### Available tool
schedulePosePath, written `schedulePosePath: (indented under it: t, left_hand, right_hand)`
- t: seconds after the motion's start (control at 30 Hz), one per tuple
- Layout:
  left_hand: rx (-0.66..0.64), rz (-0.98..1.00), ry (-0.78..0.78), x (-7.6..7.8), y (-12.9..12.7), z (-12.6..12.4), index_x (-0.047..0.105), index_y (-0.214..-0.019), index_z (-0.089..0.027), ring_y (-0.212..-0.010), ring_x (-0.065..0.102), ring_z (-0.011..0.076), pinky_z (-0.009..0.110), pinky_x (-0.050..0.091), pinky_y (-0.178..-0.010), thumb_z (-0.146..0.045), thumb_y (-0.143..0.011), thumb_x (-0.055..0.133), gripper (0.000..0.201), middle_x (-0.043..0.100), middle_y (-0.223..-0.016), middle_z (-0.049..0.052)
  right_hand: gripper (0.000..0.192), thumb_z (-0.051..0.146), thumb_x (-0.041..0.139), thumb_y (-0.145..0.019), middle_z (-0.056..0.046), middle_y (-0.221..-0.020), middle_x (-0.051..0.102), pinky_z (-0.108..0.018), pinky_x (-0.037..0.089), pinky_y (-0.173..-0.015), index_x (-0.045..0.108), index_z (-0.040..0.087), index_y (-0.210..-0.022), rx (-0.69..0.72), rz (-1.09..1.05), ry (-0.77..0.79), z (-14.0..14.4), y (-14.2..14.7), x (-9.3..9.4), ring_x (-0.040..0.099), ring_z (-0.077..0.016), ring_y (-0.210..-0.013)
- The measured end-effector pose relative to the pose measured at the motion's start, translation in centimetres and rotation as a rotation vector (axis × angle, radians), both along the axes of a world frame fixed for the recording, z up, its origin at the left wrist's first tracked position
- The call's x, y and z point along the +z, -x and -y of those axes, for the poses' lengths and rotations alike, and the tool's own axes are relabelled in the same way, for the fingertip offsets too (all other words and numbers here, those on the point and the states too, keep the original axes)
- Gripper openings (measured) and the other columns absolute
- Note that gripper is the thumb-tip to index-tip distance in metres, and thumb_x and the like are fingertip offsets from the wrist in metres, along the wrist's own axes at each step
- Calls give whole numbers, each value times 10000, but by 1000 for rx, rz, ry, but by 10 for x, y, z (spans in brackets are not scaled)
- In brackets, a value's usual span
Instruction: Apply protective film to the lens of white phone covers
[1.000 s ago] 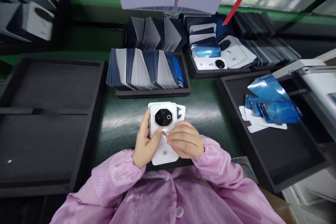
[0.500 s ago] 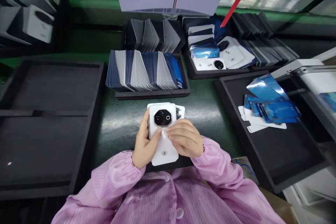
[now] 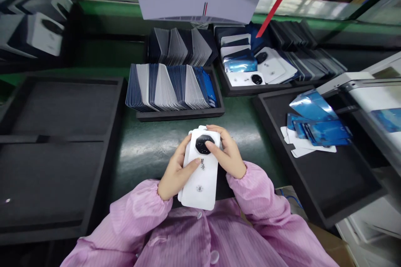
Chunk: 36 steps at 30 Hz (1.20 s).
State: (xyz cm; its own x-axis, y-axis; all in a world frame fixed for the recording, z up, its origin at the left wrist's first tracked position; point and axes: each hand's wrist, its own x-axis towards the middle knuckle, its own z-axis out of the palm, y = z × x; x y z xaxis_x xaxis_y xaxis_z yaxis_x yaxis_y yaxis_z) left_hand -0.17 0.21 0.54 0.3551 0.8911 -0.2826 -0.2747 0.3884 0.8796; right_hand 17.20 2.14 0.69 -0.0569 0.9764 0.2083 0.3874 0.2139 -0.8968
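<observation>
A: What is the person holding?

B: A white phone back cover (image 3: 200,171), lengthwise near the front edge of the bench (image 3: 147,146), just above the pink smock. The left hand (image 3: 175,173) is clamped on its left edge with the thumb lying across the face. The right hand (image 3: 225,154) is closed over the upper right corner, one finger pressed on the dark camera ring (image 3: 204,144).

A: How far along does the work look?

B: Early to midway, as a guess. The big black tray (image 3: 62,91) along the left edge holds nothing that shows, so few finished pieces seem to be set aside there. A second white piece seems to lie under the held cover, though that is hard to tell.

A: And the other containers?

B: Straight ahead, a black tray (image 3: 181,113) is packed with upright covers, white and dark blue in alternating bunches; another such row (image 3: 181,44) stands behind it. Toward the far right corner, a tray (image 3: 250,88) carries white covers lying flat, with blue film on some, beside rows of dark covers (image 3: 313,58). The large tray on the right edge (image 3: 338,183) holds a loose heap of blue films (image 3: 316,123) on white backing; most of its floor is bare.
</observation>
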Motion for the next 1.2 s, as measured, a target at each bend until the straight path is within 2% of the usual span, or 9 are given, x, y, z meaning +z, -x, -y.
schedulePosePath:
  t: [0.1,0.2,0.33,0.4,0.53,0.7,0.9,1.07,1.2]
  left_hand:
    - [-9,70,74,3,0,-2,365,-1404,-253,-1058,640,243,328,552,-824,-302,-795,684,689,584,-1318,95]
    - [85,65,82,4,1,-3,374,-1394,-267,-1070,637,243,317,552,-810,-308,-794,688,679,589,-1316,88]
    - [269,41,27,4,5,-7,381,-1387,-278,-1165,590,260,352,534,-885,-317,-790,692,674,567,-1344,92]
    - [325,37,1,4,6,-8,386,-1379,-280,-1183,579,267,370,530,-903,-323,-781,699,677,558,-1354,96]
    - [352,18,-44,5,5,-8,391,-1363,-270,-1184,581,271,389,530,-915,-328,-778,702,665,557,-1349,107]
    - [285,-59,-137,3,2,-5,403,-1348,-262,-1109,625,248,356,561,-845,-325,-805,667,607,572,-1322,107]
    - [229,-364,-360,-6,1,-1,381,-1389,-259,-1192,572,246,389,499,-962,-261,-868,578,557,533,-1373,101]
    - [167,-649,-773,-13,1,3,343,-1425,-235,-1222,547,242,390,467,-997,-175,-885,530,574,564,-1327,117]
    - [149,-745,-924,-17,0,5,285,-1457,-218,-1174,576,235,368,504,-938,-141,-885,518,622,583,-1274,142]
  right_hand:
    - [275,291,629,-832,-38,-1081,633,-336,503,-868,557,237,-1092,-245,-250,8,-6,-8,-1,625,-177,-969]
    - [249,242,654,-774,26,-878,622,-258,507,-717,552,226,-1001,-577,-538,-142,-18,-26,2,615,-115,-756]
    - [252,220,628,-742,24,-884,615,-286,506,-776,546,207,-980,-786,-651,-306,-31,-52,6,623,-118,-804]
    - [283,246,652,-727,19,-879,621,-295,510,-740,549,207,-987,-701,-523,-197,-31,-57,3,619,-129,-782]
    - [291,296,685,-719,-1,-824,638,-310,507,-655,572,204,-971,-287,-67,132,-24,-41,-12,597,-156,-704]
    - [254,234,686,-725,-101,-1010,625,-488,481,-870,627,191,-968,-194,402,-18,-20,-18,-20,578,-288,-987]
    - [151,214,658,-802,-80,-1075,583,-433,484,-898,614,226,-946,-211,110,-311,-9,-9,-3,577,-231,-1034]
    - [151,220,719,-760,-66,-1056,598,-423,472,-898,619,226,-873,-96,46,-141,-3,0,0,576,-223,-1018]
    - [149,232,721,-750,-67,-1090,584,-407,476,-895,609,221,-847,-56,-112,11,-6,-5,-5,576,-218,-1036]
